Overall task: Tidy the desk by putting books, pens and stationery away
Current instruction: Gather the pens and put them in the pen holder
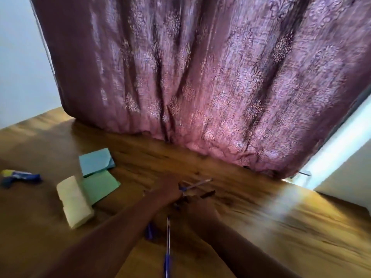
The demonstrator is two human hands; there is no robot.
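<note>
The view is motion-blurred. My left hand [167, 190] reaches to the middle of the wooden desk [261, 217], closed around a clear pen [197, 184] that sticks out to the right. My right hand [200, 207] lies just below it, next to a dark pen [208, 194]; blur hides its fingers. A blue pen [167, 247] lies between my forearms, pointing away from me. Another small blue item [149, 231] sits partly under my left forearm. To the left lie three pads: blue [96, 161], green [101, 186] and pale yellow [74, 203].
A purple patterned curtain [200, 77] hangs down onto the far edge of the desk. A blue and yellow object [19, 177] lies at the far left. Bright light falls across the desk's right side, beside a white wall [341, 177].
</note>
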